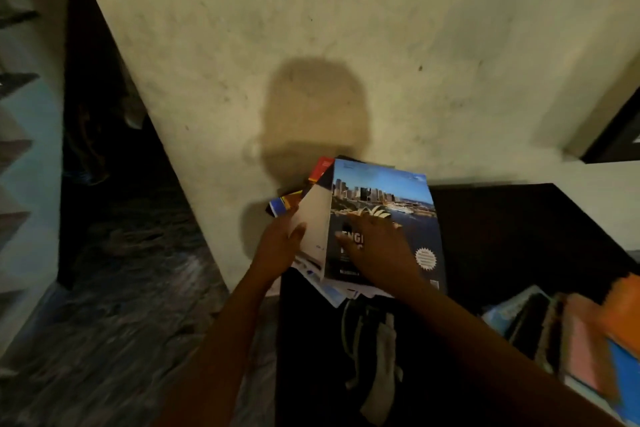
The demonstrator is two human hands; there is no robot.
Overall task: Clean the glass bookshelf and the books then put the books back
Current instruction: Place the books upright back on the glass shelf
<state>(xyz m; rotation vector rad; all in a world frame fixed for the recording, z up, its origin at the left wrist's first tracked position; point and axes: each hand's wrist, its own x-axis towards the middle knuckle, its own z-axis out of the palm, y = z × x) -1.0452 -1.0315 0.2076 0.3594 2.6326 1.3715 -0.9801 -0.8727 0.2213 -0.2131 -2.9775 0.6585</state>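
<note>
Two bare hands meet on a large paperback book with a blue city-skyline cover [384, 215], which lies tilted on top of a loose pile of smaller books with red, orange and blue covers [289, 203]. The left hand [278, 248] grips the skyline book at its left side: the thumb lies on the pale cream face there, and the other fingers curl out of sight behind it. The right hand [377, 251] rests flat on the cover's lower half with its fingers straight and spread wide, covering part of the white title lettering.

Beneath the skyline book and to its right runs a black tabletop [519, 236]. Just below the book, a crumpled grey-white cloth [384, 360] lies on that top. Well to the book's lower right, a blurred second heap of books in orange, pink and blue [588, 340] leans at the frame's edge. Behind the book rises a stained cream wall [311, 28] bearing a dark shadow. Left of the book, lower down, is a dark patterned floor [121, 288].
</note>
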